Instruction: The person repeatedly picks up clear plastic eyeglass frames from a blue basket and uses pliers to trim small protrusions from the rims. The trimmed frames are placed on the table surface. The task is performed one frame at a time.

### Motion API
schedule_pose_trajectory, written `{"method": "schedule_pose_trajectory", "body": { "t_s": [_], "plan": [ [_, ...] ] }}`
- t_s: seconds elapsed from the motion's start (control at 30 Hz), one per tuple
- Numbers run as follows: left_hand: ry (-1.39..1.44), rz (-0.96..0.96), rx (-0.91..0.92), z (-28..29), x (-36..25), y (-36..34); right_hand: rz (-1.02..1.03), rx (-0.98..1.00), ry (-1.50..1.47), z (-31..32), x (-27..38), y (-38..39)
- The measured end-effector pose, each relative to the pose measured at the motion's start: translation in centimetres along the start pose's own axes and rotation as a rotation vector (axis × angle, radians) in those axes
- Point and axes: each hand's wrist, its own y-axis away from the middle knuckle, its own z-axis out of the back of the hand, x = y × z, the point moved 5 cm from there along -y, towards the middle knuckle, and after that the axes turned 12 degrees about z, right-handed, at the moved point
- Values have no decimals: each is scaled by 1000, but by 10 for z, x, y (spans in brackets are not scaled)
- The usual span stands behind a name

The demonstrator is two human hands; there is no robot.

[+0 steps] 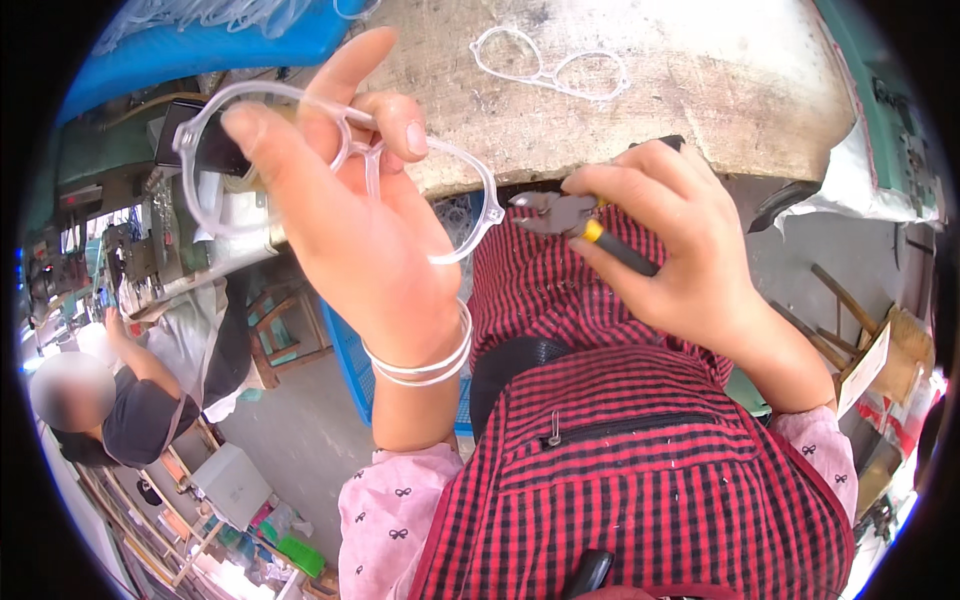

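Raised in front of me, my left hand (375,250) is closed on a clear plastic glasses frame (494,213), with fingers around the bridge. The frame has no temples and its rims stand out on both sides of the hand. My right hand (680,230) grips a pair of side cutters (568,214) with black and yellow handles. Their jaws are apart and point at the right end of the frame, without touching it. A second clear glasses frame (545,76) lies on the worn worktable (700,70).
A blue tray (330,40) of clear plastic pieces stands at the upper left, near a dark flat object (205,140). Below the table's edge is a blue basket (350,370). Another person (140,400) sits at the left. Wooden stools (285,330) stand on the floor.
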Motion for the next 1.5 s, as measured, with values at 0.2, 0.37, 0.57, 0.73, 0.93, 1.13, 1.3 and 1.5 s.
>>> {"method": "schedule_pose_trajectory", "body": {
  "t_s": [0.2,0.37,0.57,0.73,0.93,1.13,1.3,1.5],
  "plan": [
    [-340,-562,-323,-7,0,14,-47,-53,277,-17,16,4],
    [-337,-275,-268,8,1,46,-336,80,-569,-47,-3,27],
    [-1784,74,506,96,-27,62,-863,-12,-1089,-24,-52,103],
    [-1298,-361,249,14,-5,13,-908,120,-1152,-26,-41,106],
    [-1162,-682,336,-50,110,-61,-468,264,-605,-36,-5,92],
    [-435,-44,268,-28,59,-55,-481,128,-396,-7,-25,102],
    [349,440,545,-19,40,-19,-29,92,30,15,-9,46],
    [265,482,511,-29,43,4,296,175,181,24,4,17]
  ]
}}
